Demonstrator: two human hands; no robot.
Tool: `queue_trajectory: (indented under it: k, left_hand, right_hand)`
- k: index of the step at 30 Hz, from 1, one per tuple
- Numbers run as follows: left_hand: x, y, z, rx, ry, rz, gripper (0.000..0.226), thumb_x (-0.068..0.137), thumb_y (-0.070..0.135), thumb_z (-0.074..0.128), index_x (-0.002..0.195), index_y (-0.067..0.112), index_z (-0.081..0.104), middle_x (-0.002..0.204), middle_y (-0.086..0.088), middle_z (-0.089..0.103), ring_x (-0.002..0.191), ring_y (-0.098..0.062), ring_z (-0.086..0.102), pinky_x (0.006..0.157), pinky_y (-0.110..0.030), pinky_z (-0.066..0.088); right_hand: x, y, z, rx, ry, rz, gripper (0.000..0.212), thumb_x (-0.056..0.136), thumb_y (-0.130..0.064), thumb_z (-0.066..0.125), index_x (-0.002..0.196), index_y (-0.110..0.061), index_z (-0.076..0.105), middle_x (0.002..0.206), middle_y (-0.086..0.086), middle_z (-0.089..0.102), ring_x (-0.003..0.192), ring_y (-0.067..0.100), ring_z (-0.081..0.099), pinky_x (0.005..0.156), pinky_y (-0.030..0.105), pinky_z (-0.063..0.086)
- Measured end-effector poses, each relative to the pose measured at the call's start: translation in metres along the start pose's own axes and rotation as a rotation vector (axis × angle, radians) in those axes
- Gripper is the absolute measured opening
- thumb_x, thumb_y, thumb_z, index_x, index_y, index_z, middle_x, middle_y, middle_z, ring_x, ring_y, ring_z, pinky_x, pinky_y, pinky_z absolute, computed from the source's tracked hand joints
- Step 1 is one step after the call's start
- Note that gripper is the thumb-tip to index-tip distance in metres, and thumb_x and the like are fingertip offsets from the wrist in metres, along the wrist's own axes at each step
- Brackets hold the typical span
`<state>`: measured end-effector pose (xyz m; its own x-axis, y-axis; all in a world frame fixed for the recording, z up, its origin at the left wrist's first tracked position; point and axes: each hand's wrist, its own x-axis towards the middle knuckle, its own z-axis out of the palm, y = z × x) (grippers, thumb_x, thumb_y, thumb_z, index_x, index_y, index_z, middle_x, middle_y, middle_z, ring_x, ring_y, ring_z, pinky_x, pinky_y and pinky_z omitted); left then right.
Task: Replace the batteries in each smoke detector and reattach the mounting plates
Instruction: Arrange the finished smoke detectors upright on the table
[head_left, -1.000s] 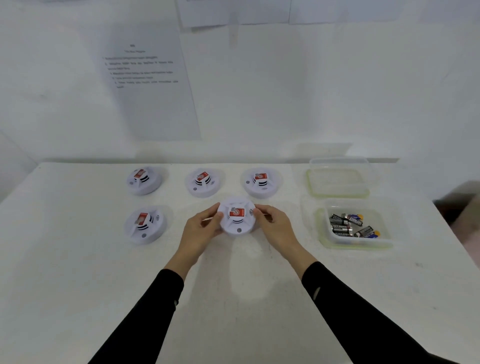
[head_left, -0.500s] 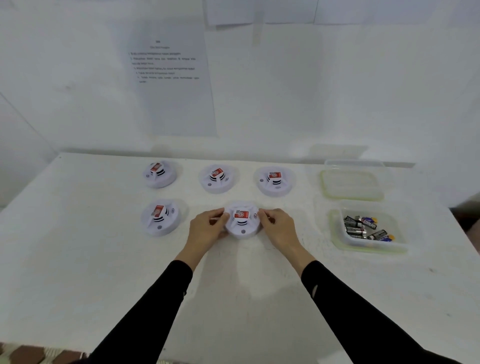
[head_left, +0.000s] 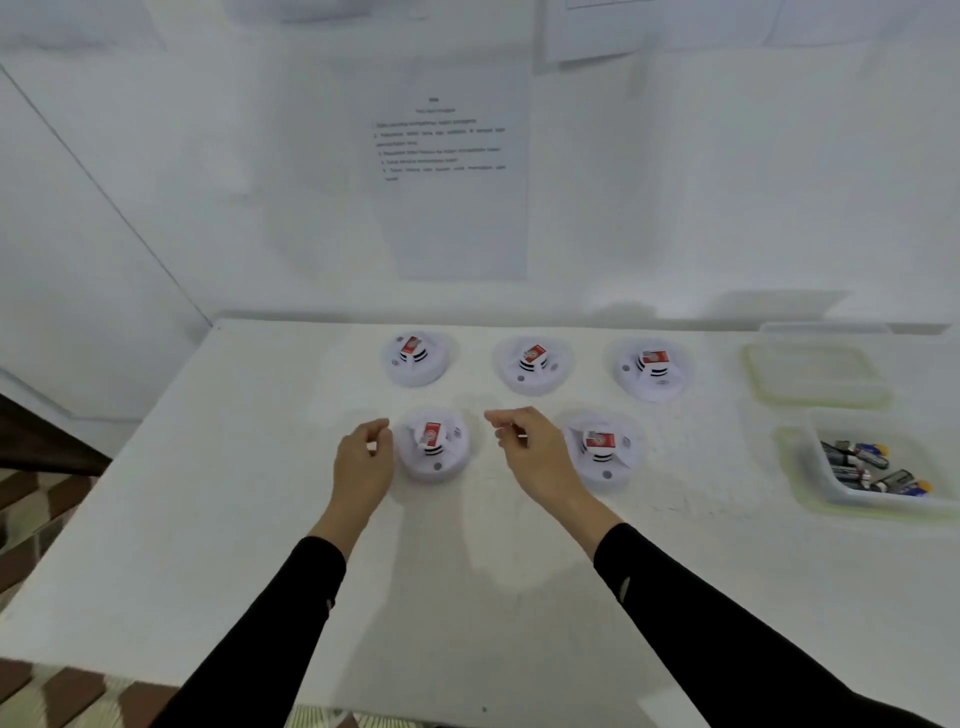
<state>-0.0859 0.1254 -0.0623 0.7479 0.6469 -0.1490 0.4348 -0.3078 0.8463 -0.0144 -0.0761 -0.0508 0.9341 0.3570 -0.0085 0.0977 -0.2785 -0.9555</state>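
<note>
Sitting between the two hands, the front-left smoke detector (head_left: 434, 447) rests flat on the white table (head_left: 208, 519), with the left hand (head_left: 363, 460) just beside its rim at nine o'clock and the right hand (head_left: 530, 449) near it at three o'clock, a gap of bare table showing on that side. Neither hand touches it, as far as the blur allows. The left hand is loosely curled, fingers bent inward toward the thumb, holding nothing; the right hand is also half-curled and empty, its fingertips (head_left: 498, 421) pointing toward nine o'clock. Both forearms, in black sleeves (head_left: 701, 623), reach in from six o'clock. The round detector has no long axis; its red-labelled centre (head_left: 432, 432) faces up, the label's length running roughly twelve to six. The front-right smoke detector (head_left: 602, 452) lies just beside the right hand at three o'clock. Three more detectors (head_left: 532, 364) line the row at twelve o'clock. Farther toward three o'clock, a clear tub (head_left: 831, 488) holds batteries (head_left: 867, 467), with a lid (head_left: 815, 371) behind it.
</note>
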Motion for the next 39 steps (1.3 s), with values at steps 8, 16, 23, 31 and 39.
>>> queue_trajectory:
  k: [8, 16, 23, 31, 39]
  left_hand:
    - [0.009, -0.02, -0.003, -0.038, -0.262, -0.103, 0.056, 0.09, 0.051, 0.045, 0.081, -0.003, 0.058, 0.1, -0.042, 0.047, 0.091, -0.048, 0.056, 0.086, -0.052, 0.051]
    - [0.016, -0.006, 0.002, -0.278, -0.317, -0.019, 0.026, 0.1, 0.035, 0.056, 0.122, 0.022, 0.059, 0.119, -0.003, 0.067, 0.109, -0.02, 0.065, 0.097, -0.038, 0.054]
    - [0.027, -0.005, 0.004, -0.479, -0.464, -0.064, 0.031, 0.095, 0.028, 0.064, 0.121, 0.01, 0.061, 0.105, -0.009, 0.076, 0.098, -0.021, 0.074, 0.081, -0.027, 0.06]
    - [0.023, -0.014, 0.009, -0.573, -0.437, -0.046, 0.029, 0.093, 0.021, 0.067, 0.12, 0.01, 0.063, 0.106, -0.01, 0.076, 0.1, -0.022, 0.073, 0.077, -0.025, 0.059]
    - [0.024, -0.013, 0.009, -0.58, -0.435, -0.028, 0.028, 0.094, 0.023, 0.067, 0.119, 0.012, 0.064, 0.108, -0.008, 0.075, 0.1, -0.02, 0.073, 0.079, -0.027, 0.059]
  right_hand:
    - [0.006, 0.005, 0.04, -0.196, -0.123, 0.147, 0.028, 0.099, -0.011, 0.039, 0.099, 0.0, 0.064, 0.086, 0.017, 0.061, 0.078, 0.026, 0.052, 0.067, 0.022, 0.036]
    - [0.005, 0.008, 0.038, 0.086, -0.016, 0.281, 0.028, 0.096, -0.033, 0.054, 0.117, -0.017, 0.064, 0.111, -0.002, 0.068, 0.101, 0.015, 0.065, 0.097, 0.035, 0.05]
    - [-0.004, 0.009, 0.033, 0.296, -0.024, 0.199, 0.045, 0.079, -0.015, 0.079, 0.115, -0.019, 0.052, 0.111, 0.003, 0.065, 0.1, 0.015, 0.065, 0.08, 0.022, 0.054]
    - [-0.006, 0.015, 0.044, 0.189, 0.021, 0.133, 0.056, 0.076, -0.019, 0.081, 0.117, -0.027, 0.045, 0.114, -0.002, 0.06, 0.1, 0.012, 0.062, 0.083, 0.026, 0.055]
    - [-0.004, 0.016, 0.043, 0.18, -0.001, 0.125, 0.059, 0.076, -0.019, 0.081, 0.121, -0.024, 0.043, 0.113, -0.004, 0.06, 0.102, 0.013, 0.062, 0.086, 0.029, 0.056]
